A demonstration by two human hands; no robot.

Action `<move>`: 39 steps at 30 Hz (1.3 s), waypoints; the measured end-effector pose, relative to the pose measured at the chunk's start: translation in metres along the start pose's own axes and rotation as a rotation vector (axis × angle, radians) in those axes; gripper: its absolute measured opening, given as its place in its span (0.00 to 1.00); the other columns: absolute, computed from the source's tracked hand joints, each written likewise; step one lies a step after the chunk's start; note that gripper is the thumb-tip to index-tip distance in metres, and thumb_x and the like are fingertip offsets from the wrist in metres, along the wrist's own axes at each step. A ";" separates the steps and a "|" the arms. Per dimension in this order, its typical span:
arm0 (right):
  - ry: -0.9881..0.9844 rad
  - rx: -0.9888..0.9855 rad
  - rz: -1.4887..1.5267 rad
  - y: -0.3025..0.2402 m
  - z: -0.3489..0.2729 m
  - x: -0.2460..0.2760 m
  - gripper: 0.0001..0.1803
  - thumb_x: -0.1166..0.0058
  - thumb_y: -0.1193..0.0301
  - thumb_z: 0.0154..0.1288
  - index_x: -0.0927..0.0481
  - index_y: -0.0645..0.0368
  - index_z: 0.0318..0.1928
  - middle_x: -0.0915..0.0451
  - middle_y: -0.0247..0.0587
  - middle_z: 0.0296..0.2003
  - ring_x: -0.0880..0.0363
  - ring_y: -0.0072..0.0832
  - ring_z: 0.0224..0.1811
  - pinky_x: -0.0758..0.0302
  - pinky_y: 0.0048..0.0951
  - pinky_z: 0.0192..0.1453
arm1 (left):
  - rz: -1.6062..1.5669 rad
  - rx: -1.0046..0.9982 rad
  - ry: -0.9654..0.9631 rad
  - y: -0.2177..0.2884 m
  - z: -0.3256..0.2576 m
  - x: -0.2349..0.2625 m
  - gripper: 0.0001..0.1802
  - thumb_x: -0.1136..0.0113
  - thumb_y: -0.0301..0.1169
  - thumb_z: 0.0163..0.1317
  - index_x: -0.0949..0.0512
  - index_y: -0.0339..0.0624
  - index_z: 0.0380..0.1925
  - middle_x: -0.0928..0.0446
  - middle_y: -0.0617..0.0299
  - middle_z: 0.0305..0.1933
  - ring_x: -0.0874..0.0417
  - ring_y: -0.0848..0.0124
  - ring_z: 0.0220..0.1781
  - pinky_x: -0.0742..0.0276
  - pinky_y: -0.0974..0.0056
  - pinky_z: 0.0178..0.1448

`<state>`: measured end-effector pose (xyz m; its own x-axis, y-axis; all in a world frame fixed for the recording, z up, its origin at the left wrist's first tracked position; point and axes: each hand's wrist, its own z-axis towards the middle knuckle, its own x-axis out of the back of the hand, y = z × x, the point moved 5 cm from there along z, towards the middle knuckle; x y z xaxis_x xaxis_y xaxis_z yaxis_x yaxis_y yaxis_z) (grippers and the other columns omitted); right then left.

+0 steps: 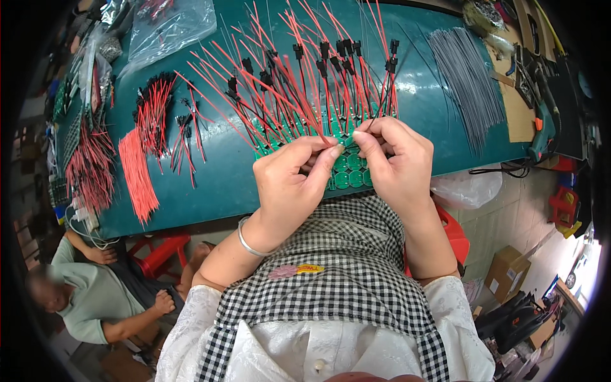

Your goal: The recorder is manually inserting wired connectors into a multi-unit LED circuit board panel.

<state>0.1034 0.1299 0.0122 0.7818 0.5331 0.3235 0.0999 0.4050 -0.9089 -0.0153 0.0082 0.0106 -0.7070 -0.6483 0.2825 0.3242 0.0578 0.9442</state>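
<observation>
A panel of round green circuit boards (342,180) lies at the table's near edge, in front of me. Many red and black wires (299,95) stand up from it, several ending in black plug connectors (324,49). Over the panel, my left hand (286,178) is closed, thumb and forefinger pinching a red wire (323,127) near its lower end. My right hand (402,159) is pinched closed just beside it, close to the boards. Whatever lies between its fingertips is too small to make out. Both hands partly cover the panel.
Bundles of red wires (137,178) and connector leads (156,105) lie on the green table (210,184) at left, below a plastic bag (168,32). Grey wires or strips (468,83) lie at right, near a green-handled tool (542,130). Another person (108,293) sits at lower left.
</observation>
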 end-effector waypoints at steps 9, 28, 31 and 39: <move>-0.031 0.068 -0.051 -0.003 0.001 -0.001 0.04 0.35 0.80 0.61 0.19 0.65 0.34 0.18 0.45 0.27 0.20 0.34 0.24 0.24 0.31 0.29 | 0.042 -0.004 -0.003 0.001 0.000 -0.001 0.04 0.30 0.19 0.61 0.15 0.28 0.34 0.12 0.54 0.34 0.12 0.74 0.29 0.16 0.72 0.32; 0.191 -0.042 -0.809 0.025 0.041 0.102 0.12 0.33 0.73 0.61 0.14 0.60 0.45 0.15 0.42 0.41 0.15 0.38 0.37 0.20 0.37 0.43 | 0.129 -0.106 0.051 -0.002 -0.002 -0.008 0.10 0.30 0.19 0.60 0.14 0.31 0.42 0.12 0.57 0.32 0.15 0.77 0.26 0.21 0.73 0.28; 0.181 -0.070 -0.916 0.040 0.049 0.108 0.13 0.32 0.69 0.60 0.15 0.59 0.44 0.15 0.45 0.44 0.15 0.47 0.42 0.20 0.43 0.48 | 0.108 -0.105 0.039 0.003 -0.003 -0.007 0.11 0.33 0.17 0.64 0.15 0.30 0.46 0.12 0.57 0.34 0.16 0.80 0.27 0.21 0.75 0.29; -0.112 -0.185 -1.110 0.037 0.062 0.103 0.09 0.46 0.77 0.64 0.18 0.61 0.44 0.16 0.52 0.41 0.16 0.52 0.45 0.21 0.48 0.50 | -0.146 0.016 -0.129 0.017 0.002 -0.009 0.04 0.38 0.19 0.69 0.18 0.29 0.41 0.14 0.57 0.36 0.18 0.79 0.26 0.25 0.76 0.27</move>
<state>0.1492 0.2461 0.0285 0.1451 0.0148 0.9893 0.8013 0.5848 -0.1263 -0.0048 0.0171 0.0243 -0.8209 -0.5481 0.1606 0.2026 -0.0167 0.9791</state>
